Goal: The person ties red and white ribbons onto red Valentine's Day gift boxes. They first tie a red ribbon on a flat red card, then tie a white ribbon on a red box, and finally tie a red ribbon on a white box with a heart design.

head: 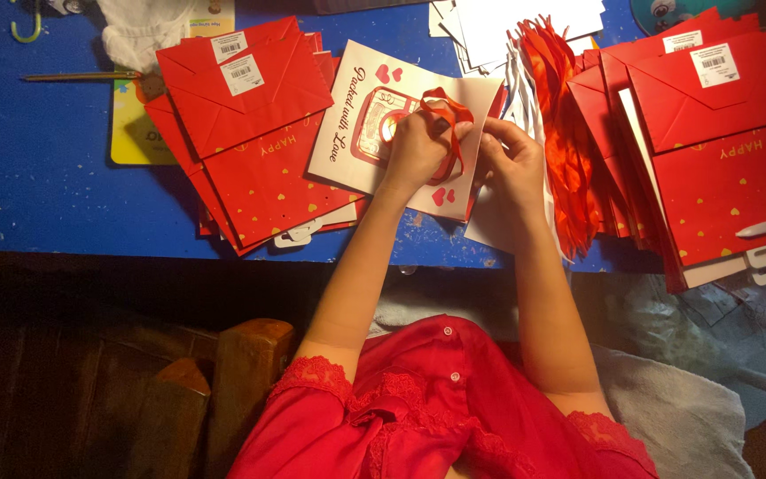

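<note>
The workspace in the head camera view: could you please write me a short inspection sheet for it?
Surface: blue table, paint chipped in spots.
Job's things: white paper bag with red heart print lies flat; a red ribbon loops over it between both hands.
Clutter: stack of flat red bags on the left, another stack on the right, bundle of red ribbons, white sheets, yellow card.
Grippers: left hand and right hand both pinch the ribbon.
Cables: nothing seen.
Surroundings: wooden chair arm, grey cloth beside the person's lap.
</note>
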Action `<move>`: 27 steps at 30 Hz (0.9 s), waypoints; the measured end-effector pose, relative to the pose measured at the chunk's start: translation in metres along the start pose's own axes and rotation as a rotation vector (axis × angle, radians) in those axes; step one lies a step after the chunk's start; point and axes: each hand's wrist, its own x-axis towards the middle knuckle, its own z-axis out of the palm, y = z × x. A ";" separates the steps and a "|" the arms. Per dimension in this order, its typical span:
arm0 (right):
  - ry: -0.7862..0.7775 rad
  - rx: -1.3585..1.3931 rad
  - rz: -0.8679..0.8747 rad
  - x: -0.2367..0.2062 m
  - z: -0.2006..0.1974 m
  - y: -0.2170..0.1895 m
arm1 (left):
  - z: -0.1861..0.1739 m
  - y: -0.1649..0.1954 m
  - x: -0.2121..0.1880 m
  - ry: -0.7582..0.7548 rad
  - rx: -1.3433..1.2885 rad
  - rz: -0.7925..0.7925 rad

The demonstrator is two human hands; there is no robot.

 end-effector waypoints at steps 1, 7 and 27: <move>-0.024 -0.005 0.007 0.000 -0.001 -0.002 | -0.001 -0.001 0.000 -0.003 -0.026 -0.070; -0.015 -0.052 -0.054 -0.005 0.005 0.000 | -0.004 0.002 0.001 0.079 -0.086 -0.119; 0.006 0.038 -0.083 0.012 -0.002 0.019 | -0.002 -0.008 0.006 0.100 0.042 -0.050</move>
